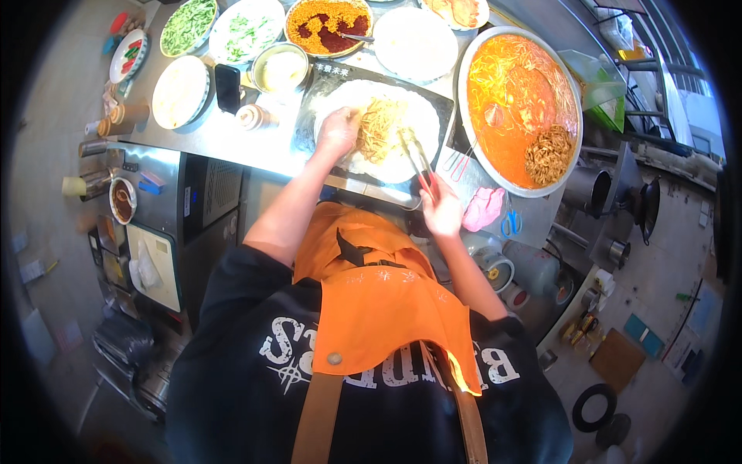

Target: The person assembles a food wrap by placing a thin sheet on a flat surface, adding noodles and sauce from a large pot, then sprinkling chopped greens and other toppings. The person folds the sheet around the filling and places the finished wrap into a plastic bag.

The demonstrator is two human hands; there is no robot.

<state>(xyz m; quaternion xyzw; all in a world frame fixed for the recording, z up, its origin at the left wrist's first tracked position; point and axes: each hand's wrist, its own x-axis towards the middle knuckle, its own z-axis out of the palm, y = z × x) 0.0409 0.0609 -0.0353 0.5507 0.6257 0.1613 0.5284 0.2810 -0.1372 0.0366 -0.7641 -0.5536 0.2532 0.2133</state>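
Note:
A white, round, thin sheet, overexposed by glare, lies on a dark square plate at the counter's front. Brown and yellowish shreds of food are heaped on its middle. My left hand is at the left of this heap with its fingers curled closed; whatever they grip is lost in the glare. In my right hand is a pair of tongs with red grips. The tips of the tongs reach the right side of the heap.
A big round tray of red broth with shreds stands at right. Bowls of chopped greens and a crumbly topping with dark red sauce line the back. A phone stands upright at left. A pink cloth and blue scissors are near the right front.

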